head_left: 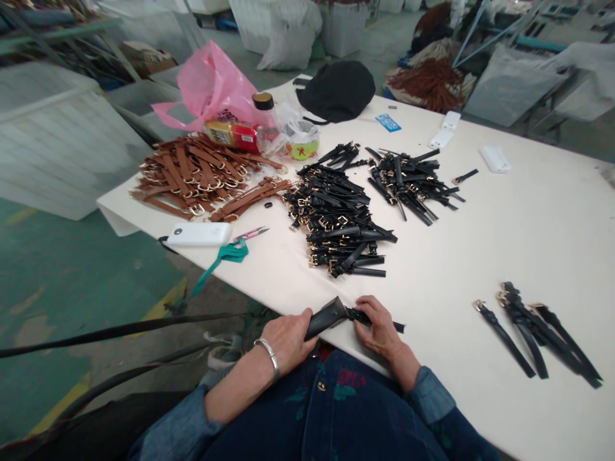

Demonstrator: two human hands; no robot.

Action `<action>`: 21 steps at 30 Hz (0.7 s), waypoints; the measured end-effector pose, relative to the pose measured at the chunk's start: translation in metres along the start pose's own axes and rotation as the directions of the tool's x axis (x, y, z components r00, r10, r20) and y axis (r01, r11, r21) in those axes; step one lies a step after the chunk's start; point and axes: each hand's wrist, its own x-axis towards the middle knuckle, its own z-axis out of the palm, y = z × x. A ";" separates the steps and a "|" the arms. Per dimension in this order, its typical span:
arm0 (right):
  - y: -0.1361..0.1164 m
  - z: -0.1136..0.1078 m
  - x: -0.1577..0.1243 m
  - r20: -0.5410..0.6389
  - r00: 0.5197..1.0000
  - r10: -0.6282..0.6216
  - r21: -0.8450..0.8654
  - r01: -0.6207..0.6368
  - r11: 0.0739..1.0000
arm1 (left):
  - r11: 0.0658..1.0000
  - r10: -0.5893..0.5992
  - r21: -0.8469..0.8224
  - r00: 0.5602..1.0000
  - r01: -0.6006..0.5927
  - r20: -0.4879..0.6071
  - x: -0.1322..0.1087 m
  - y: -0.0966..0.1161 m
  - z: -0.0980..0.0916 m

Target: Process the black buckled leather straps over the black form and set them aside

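Observation:
My left hand (288, 339), with a silver bangle at the wrist, is closed around a wide black leather strap (327, 319) at the table's front edge. My right hand (378, 325) is closed on a narrow black buckle strap (358, 314), which meets the end of the wide strap. The narrow strap's free end sticks out past my right hand. Fingers hide most of its middle. Beyond my hands lies a big pile of black buckle straps (336, 211) with gold-coloured buckles. Several more black straps (542, 333) lie apart to the right.
On the white table (432, 256), brown straps (192, 173) are heaped at the left, near pink thread snips (251, 234), a white device (199, 234) and a teal ribbon (218, 261). A pink plastic bag (214, 83) and black cap (339, 91) sit behind. A second black pile (408, 182) lies farther right.

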 end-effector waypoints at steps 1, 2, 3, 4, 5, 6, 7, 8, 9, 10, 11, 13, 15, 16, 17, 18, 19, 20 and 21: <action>0.000 0.000 -0.001 0.002 1.000 -0.004 -0.003 0.004 1.000 | 1.000 0.002 0.001 1.000 -0.002 -0.001 0.000 0.000 0.001; 0.000 0.000 -0.002 0.006 1.000 -0.007 -0.005 0.007 1.000 | 1.000 0.002 0.002 1.000 -0.002 -0.002 0.000 -0.001 0.002; 0.001 -0.001 -0.002 0.009 1.000 -0.009 -0.007 0.009 1.000 | 1.000 0.002 0.003 1.000 -0.002 -0.004 0.000 -0.001 0.003; 0.002 -0.001 -0.003 0.011 1.000 -0.010 -0.008 0.010 1.000 | 1.000 0.003 0.004 1.000 -0.003 -0.006 0.000 -0.001 0.003; 0.003 -0.002 -0.004 0.014 1.000 -0.010 -0.008 0.010 1.000 | 1.000 0.004 0.004 1.000 -0.004 -0.008 0.000 -0.001 0.004; 0.003 -0.003 -0.004 0.020 1.000 -0.009 -0.007 0.009 1.000 | 1.000 0.005 0.003 1.000 -0.005 -0.009 0.000 -0.001 0.004; 0.004 -0.004 -0.004 0.028 1.000 -0.009 -0.005 0.009 1.000 | 1.000 0.005 0.003 1.000 -0.005 -0.009 0.000 0.000 0.004; 0.005 -0.005 -0.004 0.039 0.999 -0.009 -0.001 0.009 1.000 | 1.000 0.005 0.003 1.000 -0.005 -0.008 0.000 0.000 0.003; 0.005 -0.006 -0.003 0.054 0.998 -0.012 0.007 0.011 1.000 | 1.000 0.005 0.004 1.000 -0.005 -0.004 0.000 0.001 0.002; 0.006 -0.007 -0.002 0.072 0.997 -0.018 0.016 0.017 1.000 | 1.000 0.003 0.005 1.000 -0.003 0.001 -0.001 0.002 0.002; 0.005 -0.009 -0.001 0.089 0.996 -0.027 0.025 0.025 0.999 | 1.000 -0.001 0.006 1.000 0.001 0.005 -0.001 0.003 0.001; 0.004 -0.011 0.003 0.117 0.992 -0.042 0.034 0.038 0.999 | 1.000 -0.008 0.007 1.000 0.008 0.011 -0.002 0.004 0.000; 0.002 -0.014 0.005 0.150 0.988 -0.045 0.028 0.041 0.999 | 1.000 -0.020 0.007 1.000 0.019 0.018 -0.002 0.004 -0.001; 0.000 -0.016 0.006 0.166 0.985 -0.041 0.016 0.039 0.999 | 1.000 -0.024 0.008 1.000 0.024 0.019 -0.002 0.005 -0.001; -0.001 -0.018 0.006 0.179 0.983 -0.034 -0.002 0.035 0.999 | 1.000 -0.028 0.010 0.999 0.028 0.018 -0.003 0.005 -0.001; -0.001 -0.021 0.005 0.184 0.983 -0.022 -0.027 0.028 0.999 | 0.999 -0.030 0.011 0.999 0.030 0.015 -0.003 0.005 0.000; -0.001 -0.023 0.003 0.181 0.984 -0.006 -0.057 0.017 0.998 | 0.999 -0.030 0.011 0.999 0.030 0.010 -0.003 0.006 0.000; -0.001 -0.027 0.001 0.169 0.986 0.012 -0.085 0.002 0.996 | 1.000 -0.029 0.010 1.000 0.029 0.004 -0.003 0.006 0.000; 0.001 -0.030 -0.002 0.159 0.987 0.025 -0.102 -0.009 0.995 | 1.000 -0.027 0.009 1.000 0.027 -0.002 -0.003 0.006 0.000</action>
